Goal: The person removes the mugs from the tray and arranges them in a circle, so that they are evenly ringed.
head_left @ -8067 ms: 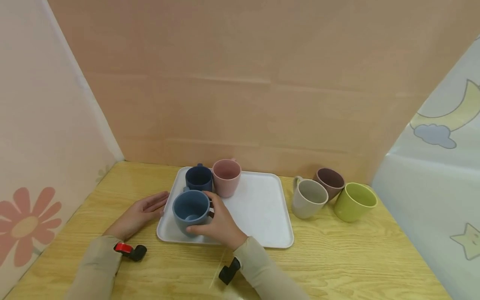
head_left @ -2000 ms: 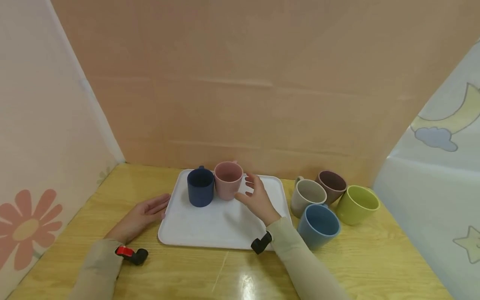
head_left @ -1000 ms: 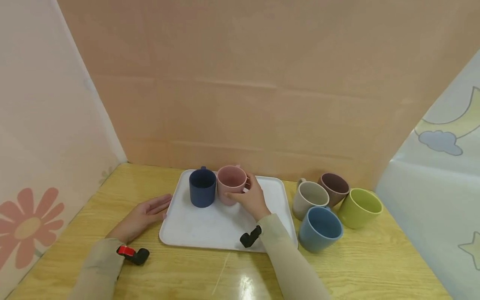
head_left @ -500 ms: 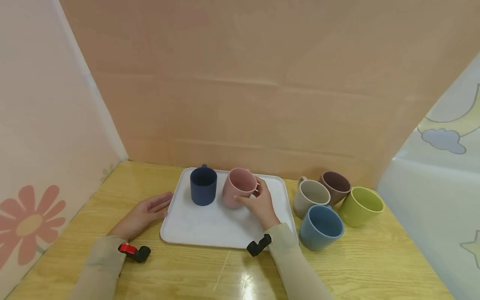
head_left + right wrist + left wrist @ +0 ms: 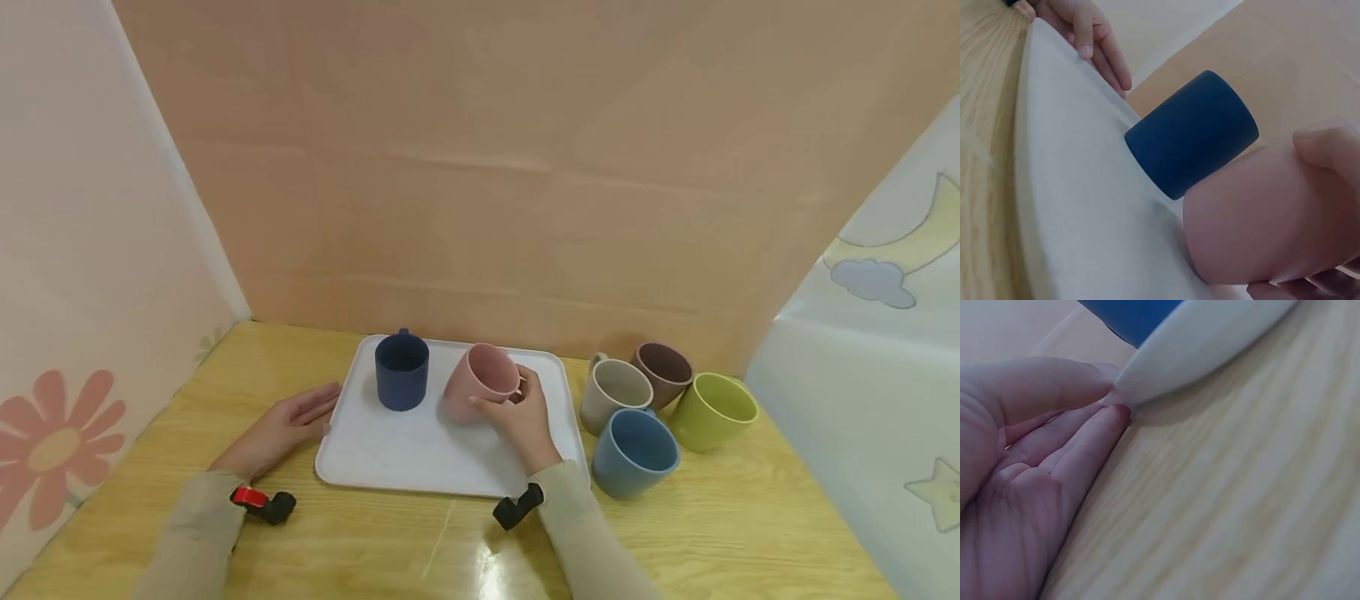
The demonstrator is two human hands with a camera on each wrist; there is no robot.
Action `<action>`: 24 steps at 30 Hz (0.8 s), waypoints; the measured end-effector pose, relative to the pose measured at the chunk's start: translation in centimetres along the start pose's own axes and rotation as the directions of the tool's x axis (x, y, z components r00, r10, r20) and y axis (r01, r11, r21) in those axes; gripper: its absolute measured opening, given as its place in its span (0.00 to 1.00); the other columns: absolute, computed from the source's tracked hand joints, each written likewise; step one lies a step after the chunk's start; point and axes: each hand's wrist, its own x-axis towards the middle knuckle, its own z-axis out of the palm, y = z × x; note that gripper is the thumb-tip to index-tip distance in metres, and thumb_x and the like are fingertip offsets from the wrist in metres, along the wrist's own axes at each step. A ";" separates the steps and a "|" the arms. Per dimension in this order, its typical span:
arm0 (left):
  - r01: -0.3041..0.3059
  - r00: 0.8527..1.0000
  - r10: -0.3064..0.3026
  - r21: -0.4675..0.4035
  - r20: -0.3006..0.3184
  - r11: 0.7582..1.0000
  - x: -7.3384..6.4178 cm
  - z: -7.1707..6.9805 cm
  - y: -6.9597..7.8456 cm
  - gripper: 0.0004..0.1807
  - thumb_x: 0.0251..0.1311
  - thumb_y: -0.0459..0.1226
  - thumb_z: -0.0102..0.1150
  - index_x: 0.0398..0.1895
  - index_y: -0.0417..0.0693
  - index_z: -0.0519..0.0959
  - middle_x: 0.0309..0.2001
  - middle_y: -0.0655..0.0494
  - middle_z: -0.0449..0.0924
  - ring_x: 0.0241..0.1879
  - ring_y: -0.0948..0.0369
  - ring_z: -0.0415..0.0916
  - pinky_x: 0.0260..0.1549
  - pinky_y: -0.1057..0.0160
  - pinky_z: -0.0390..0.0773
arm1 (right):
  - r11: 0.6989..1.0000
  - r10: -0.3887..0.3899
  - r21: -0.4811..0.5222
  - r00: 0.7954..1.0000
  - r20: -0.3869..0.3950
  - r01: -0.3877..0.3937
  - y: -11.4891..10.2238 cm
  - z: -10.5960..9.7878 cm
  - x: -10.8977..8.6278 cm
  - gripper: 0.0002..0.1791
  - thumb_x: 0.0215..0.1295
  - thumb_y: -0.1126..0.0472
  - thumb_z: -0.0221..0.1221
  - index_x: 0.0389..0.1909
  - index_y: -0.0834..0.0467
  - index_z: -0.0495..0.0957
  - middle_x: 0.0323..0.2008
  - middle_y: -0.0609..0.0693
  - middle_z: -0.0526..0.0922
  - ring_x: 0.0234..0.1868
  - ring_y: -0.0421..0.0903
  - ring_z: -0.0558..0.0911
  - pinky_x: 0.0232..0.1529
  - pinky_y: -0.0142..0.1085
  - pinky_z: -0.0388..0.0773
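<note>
In the head view, my right hand (image 5: pixel 525 421) grips a pink mug (image 5: pixel 472 390) at its right side, thumb on the near wall and fingers by the handle. The mug leans to the right, its bottom low over the white tray (image 5: pixel 420 462); the right wrist view shows a shadow under its base. A dark blue mug (image 5: pixel 402 375) stands upright on the tray to its left, handle away from me. My left hand (image 5: pixel 277 429) lies on the table with fairly straight fingers; in the left wrist view, thumb and fingertips (image 5: pixel 1116 415) touch the tray's rim.
Right of the tray, a beige mug (image 5: pixel 611 400), a brown mug (image 5: pixel 663 375), a yellow-green mug (image 5: pixel 708 412) and a light blue mug (image 5: pixel 633 458) stand close together on the wooden table (image 5: pixel 375 550). A tan backdrop (image 5: pixel 510 208) rises behind, with printed side walls.
The light blue mug went from the tray to the group at right. My right hand then came back, gripped the pink mug, moved it right and nearer, and tilted it. The left hand stayed.
</note>
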 end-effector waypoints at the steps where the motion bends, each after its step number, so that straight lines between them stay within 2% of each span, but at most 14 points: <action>1: 0.003 1.000 -0.003 0.005 0.001 1.000 -0.1 -0.1 -0.1 0.38 0.73 0.36 0.57 0.79 0.35 0.53 0.78 0.38 0.52 0.72 0.59 0.60 0.58 0.77 0.70 | 1.000 -0.011 -0.009 1.000 0.016 0.011 0.1 0.0 -0.2 0.46 0.44 0.61 0.80 0.65 0.58 0.68 0.58 0.55 0.79 0.55 0.53 0.79 0.52 0.39 0.77; 6: 0.037 0.999 -0.037 0.031 -0.003 0.999 -0.2 -0.3 -0.1 0.38 0.73 0.41 0.58 0.80 0.43 0.54 0.78 0.45 0.55 0.74 0.56 0.59 0.58 0.77 0.69 | 0.995 -0.093 -0.030 0.994 0.059 0.095 0.0 -0.5 -0.9 0.45 0.43 0.61 0.82 0.64 0.55 0.71 0.59 0.51 0.79 0.59 0.52 0.79 0.58 0.46 0.75; 10: 0.047 0.999 -0.047 0.027 -0.001 0.999 -0.2 -0.4 -0.1 0.39 0.73 0.41 0.59 0.80 0.42 0.54 0.79 0.45 0.54 0.72 0.62 0.62 0.58 0.77 0.70 | 0.991 -0.115 -0.054 0.989 0.095 0.121 -0.2 -1.2 -1.4 0.46 0.41 0.60 0.83 0.65 0.53 0.71 0.60 0.49 0.78 0.61 0.51 0.77 0.61 0.47 0.73; 14: 0.044 0.999 -0.045 0.008 0.009 0.999 -0.1 -0.3 0.1 0.39 0.73 0.39 0.58 0.80 0.39 0.53 0.79 0.41 0.52 0.69 0.69 0.64 0.57 0.76 0.71 | 0.985 -0.129 -0.095 0.980 0.150 0.144 -0.4 -2.3 -2.3 0.48 0.40 0.58 0.84 0.65 0.51 0.71 0.60 0.47 0.79 0.61 0.50 0.77 0.56 0.45 0.79; 20: 0.042 0.999 -0.042 -0.001 0.027 0.999 -0.1 -0.3 0.4 0.38 0.73 0.37 0.57 0.80 0.37 0.52 0.79 0.40 0.50 0.73 0.60 0.60 0.57 0.76 0.70 | 0.972 -0.178 -0.115 0.964 0.199 0.204 -0.7 -3.8 -4.2 0.49 0.39 0.59 0.84 0.66 0.49 0.71 0.59 0.48 0.79 0.58 0.50 0.78 0.47 0.40 0.84; 24: 0.032 0.999 -0.032 -0.008 0.025 0.999 -0.2 -0.4 0.2 0.38 0.73 0.37 0.58 0.80 0.38 0.52 0.79 0.40 0.51 0.71 0.66 0.63 0.57 0.76 0.71 | 0.960 -0.228 -0.116 0.950 0.212 0.256 -1.0 -4.6 -5.4 0.50 0.39 0.61 0.83 0.67 0.50 0.70 0.59 0.48 0.80 0.58 0.49 0.78 0.46 0.39 0.84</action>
